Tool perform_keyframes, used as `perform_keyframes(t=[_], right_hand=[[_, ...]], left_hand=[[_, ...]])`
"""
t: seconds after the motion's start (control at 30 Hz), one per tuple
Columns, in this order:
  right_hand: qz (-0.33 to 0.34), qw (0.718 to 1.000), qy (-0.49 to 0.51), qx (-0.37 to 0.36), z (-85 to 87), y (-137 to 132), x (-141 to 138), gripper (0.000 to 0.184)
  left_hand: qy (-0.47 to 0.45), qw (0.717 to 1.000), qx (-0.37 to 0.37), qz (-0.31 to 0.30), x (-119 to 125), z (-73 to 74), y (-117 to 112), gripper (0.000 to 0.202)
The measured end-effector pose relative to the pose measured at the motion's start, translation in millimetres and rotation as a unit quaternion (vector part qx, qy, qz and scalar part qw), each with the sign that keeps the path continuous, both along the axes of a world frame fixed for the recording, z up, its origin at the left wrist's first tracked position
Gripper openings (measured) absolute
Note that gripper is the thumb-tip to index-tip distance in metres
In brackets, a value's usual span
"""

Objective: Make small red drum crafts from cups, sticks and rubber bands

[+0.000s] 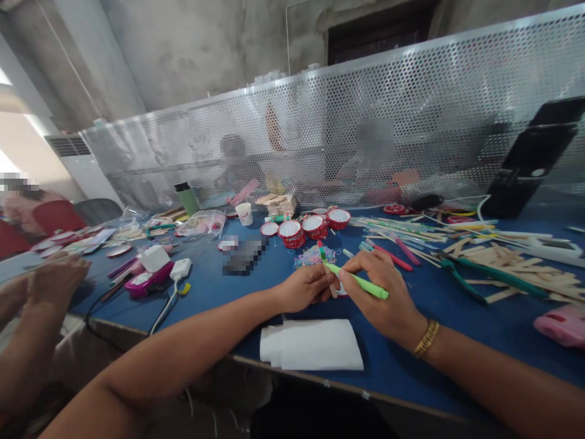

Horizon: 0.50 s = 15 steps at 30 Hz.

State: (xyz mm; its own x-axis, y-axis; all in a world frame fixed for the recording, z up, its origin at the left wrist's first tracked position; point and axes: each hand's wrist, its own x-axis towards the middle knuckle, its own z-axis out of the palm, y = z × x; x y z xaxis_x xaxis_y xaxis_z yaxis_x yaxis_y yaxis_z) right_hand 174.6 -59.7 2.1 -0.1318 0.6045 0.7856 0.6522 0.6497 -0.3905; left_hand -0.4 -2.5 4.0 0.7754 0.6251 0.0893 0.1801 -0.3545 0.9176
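Observation:
My left hand (299, 291) pinches a flat wooden craft stick (322, 253) upright above the blue table; its upper end shows red and green. In my right hand (381, 296) is a light green marker (372, 288), held like a pen with its front end against or very close to the stick. Part of a white disc shows below the fingers. Just behind my left hand lies a heap of small coloured bands (307, 258). A folded white cloth or paper (315, 344) rests in front of my hands near the table edge.
Small red-and-white drums (291, 231), a paper cup (244, 214) and a green bottle (186, 199) stand toward the perforated metal screen (411, 116). Green-handled pliers (500, 277) lie among wooden sticks on the right. Cables and a purple device (148, 280) are left, beside another person's arms (43, 292).

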Motion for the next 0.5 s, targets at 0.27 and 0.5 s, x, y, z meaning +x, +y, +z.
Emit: perform_keyframes(t=[0.27, 0.5], right_hand=[[-0.035, 0.999, -0.001, 0.006, -1.5, 4.3, 2.2, 0.014], [-0.025, 0.999, 0.005, 0.026, -2.9, 4.0, 2.9, 0.013]], left_hand=[[-0.015, 1.0, -0.004, -0.002, -0.8, -2.2, 2.0, 0.05], [-0.009, 1.0, -0.004, 0.005, -0.8, -1.8, 2.3, 0.053]])
